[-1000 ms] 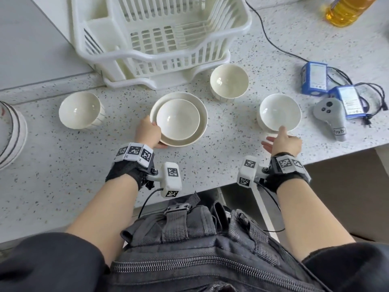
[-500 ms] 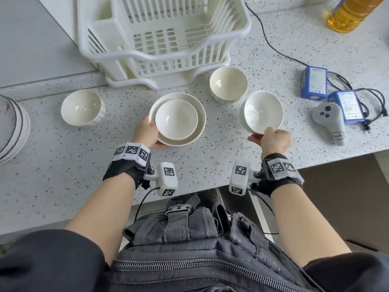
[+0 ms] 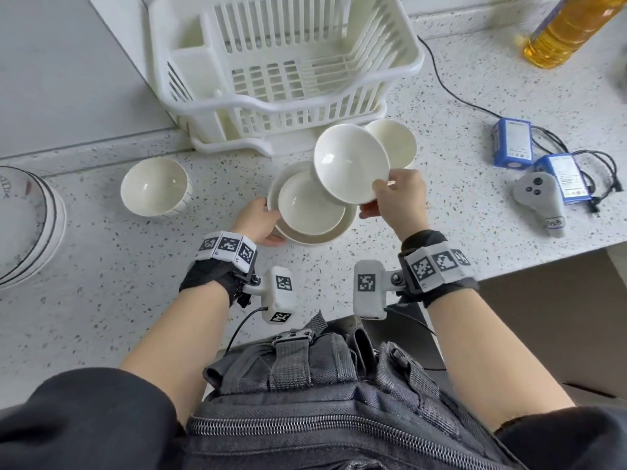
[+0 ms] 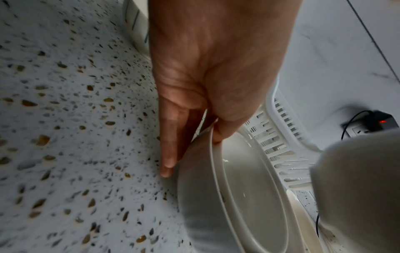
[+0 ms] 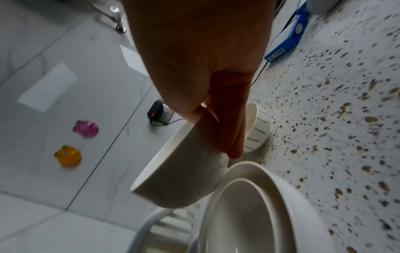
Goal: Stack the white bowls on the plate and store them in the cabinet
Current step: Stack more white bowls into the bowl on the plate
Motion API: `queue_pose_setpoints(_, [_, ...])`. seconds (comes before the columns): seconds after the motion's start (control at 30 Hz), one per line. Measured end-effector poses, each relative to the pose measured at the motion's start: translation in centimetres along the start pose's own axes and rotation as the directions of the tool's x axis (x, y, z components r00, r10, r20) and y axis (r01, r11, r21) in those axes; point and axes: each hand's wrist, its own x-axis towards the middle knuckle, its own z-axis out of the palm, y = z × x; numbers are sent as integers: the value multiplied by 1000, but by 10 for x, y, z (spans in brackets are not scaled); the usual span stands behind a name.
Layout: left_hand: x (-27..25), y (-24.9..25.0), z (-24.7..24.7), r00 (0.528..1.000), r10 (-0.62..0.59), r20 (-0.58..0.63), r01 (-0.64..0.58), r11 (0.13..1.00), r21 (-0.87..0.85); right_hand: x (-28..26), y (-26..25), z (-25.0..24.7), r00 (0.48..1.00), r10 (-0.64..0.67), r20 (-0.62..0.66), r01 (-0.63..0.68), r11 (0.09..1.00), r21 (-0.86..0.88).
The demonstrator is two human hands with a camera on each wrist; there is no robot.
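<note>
A deep white plate (image 3: 341,228) lies on the speckled counter with one white bowl (image 3: 307,208) sitting inside it. My left hand (image 3: 261,220) pinches the plate's left rim (image 4: 214,164), thumb on top and fingers underneath. My right hand (image 3: 395,201) grips a second white bowl (image 3: 349,162) by its near rim, thumb inside, and holds it tilted in the air over the plate's far right side (image 5: 184,169). A striped bowl (image 3: 154,186) stands to the left. Another striped bowl (image 3: 397,144) stands behind the lifted one.
A white dish rack (image 3: 281,66) stands just behind the bowls. Two blue battery boxes (image 3: 512,142) with cables and a grey controller (image 3: 539,198) lie at the right. An oil bottle (image 3: 570,28) is at the far right. Striped dishes (image 3: 23,228) sit at the left edge.
My right hand took the bowl from the right of the counter, lifted it and carried it left, to above the plate. The left hand stayed on the plate's rim.
</note>
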Motion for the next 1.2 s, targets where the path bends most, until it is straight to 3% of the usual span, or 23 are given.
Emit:
queue_pose_setpoints(0.3, [8, -3, -9, 995, 74, 70, -80, 993, 89, 2, 3, 38, 994, 7, 111, 14, 982, -189])
queue_pose_setpoints(0.87, [17, -9, -16, 989, 31, 144, -49, 991, 121, -1, 17, 52, 995, -59, 86, 88, 922, -377])
queue_pose_setpoints(1.2, [20, -11, -19, 982, 25, 188, -52, 989, 135, 1, 18, 53, 998, -13, 66, 38, 922, -385])
